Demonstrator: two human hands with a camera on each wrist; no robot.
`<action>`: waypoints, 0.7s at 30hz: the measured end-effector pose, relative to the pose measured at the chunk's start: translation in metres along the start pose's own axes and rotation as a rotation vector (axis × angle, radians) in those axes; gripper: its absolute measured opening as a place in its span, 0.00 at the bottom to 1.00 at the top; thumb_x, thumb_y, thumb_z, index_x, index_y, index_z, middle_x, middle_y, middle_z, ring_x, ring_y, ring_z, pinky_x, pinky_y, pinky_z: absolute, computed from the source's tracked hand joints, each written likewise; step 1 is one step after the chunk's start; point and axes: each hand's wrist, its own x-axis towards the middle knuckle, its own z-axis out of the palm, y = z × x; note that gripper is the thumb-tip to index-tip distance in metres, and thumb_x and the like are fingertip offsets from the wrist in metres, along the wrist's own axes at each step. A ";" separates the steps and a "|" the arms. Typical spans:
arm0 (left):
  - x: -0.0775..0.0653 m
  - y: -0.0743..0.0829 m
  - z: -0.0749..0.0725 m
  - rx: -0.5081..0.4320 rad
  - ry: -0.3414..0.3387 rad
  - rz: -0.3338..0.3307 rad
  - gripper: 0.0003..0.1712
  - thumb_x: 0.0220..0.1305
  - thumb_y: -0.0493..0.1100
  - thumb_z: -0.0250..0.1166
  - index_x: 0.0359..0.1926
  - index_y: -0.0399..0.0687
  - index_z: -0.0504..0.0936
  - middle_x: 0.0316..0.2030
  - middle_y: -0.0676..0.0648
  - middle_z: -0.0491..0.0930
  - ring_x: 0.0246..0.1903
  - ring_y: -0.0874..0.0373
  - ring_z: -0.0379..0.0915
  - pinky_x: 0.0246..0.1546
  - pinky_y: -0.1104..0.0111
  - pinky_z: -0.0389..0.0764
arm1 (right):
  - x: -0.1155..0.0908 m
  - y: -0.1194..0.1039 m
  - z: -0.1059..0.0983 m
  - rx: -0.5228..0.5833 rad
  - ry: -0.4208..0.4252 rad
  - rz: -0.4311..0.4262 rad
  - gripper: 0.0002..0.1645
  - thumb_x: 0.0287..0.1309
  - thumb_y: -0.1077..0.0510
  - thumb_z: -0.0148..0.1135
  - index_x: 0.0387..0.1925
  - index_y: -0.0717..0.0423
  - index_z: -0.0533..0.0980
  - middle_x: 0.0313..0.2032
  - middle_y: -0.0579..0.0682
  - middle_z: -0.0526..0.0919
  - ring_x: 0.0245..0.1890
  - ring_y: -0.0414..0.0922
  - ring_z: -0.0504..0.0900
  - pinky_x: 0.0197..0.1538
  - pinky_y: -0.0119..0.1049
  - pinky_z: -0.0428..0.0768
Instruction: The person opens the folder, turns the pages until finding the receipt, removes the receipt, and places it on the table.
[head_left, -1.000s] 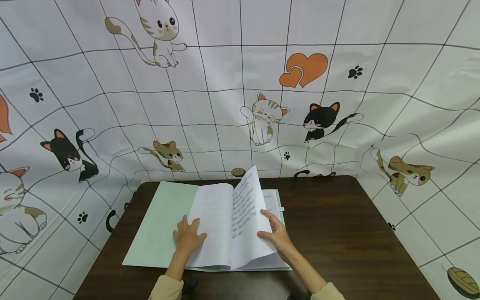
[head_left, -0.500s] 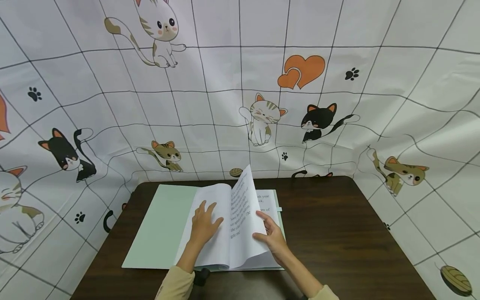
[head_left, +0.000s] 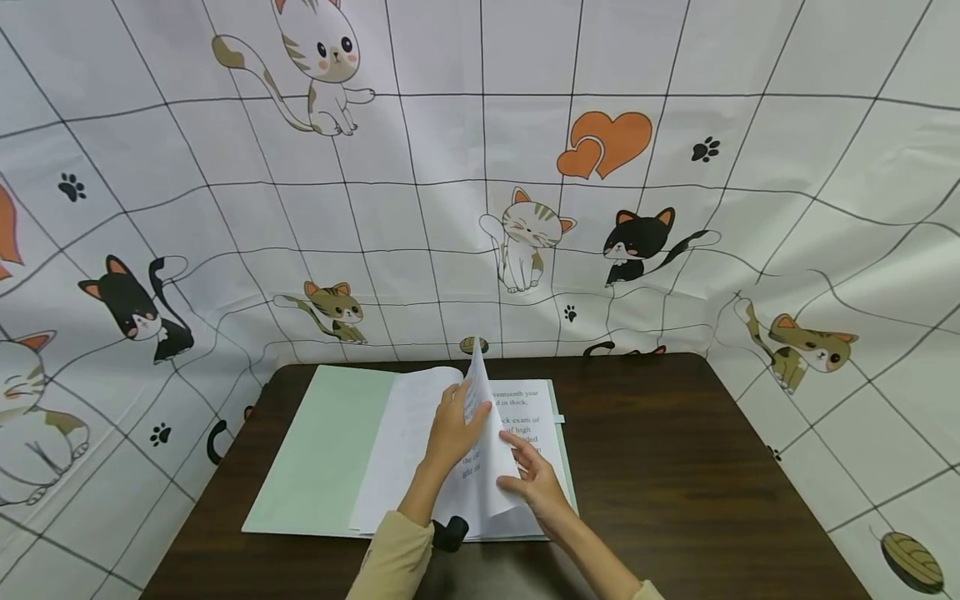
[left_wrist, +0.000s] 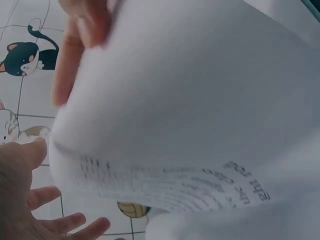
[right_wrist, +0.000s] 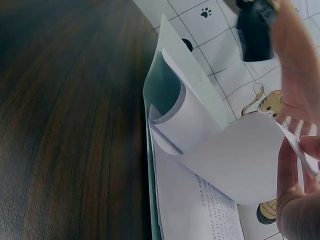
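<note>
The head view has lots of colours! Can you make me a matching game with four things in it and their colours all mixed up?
Things:
1. Raised page
2. Folder cover
3. Tabletop
4. Hearts on the patterned cloth

Colours:
A. Dark brown
B. Orange
C. White with dark print
D. Pale green

Right pairs: 1-C, 2-D, 3-A, 4-B
</note>
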 end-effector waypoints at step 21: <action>0.006 0.008 0.008 0.020 0.009 0.007 0.37 0.65 0.43 0.61 0.73 0.50 0.60 0.52 0.31 0.79 0.41 0.39 0.79 0.38 0.50 0.78 | -0.002 0.013 0.005 -0.033 -0.089 0.030 0.40 0.53 0.70 0.60 0.70 0.60 0.62 0.70 0.65 0.64 0.64 0.57 0.72 0.46 0.28 0.79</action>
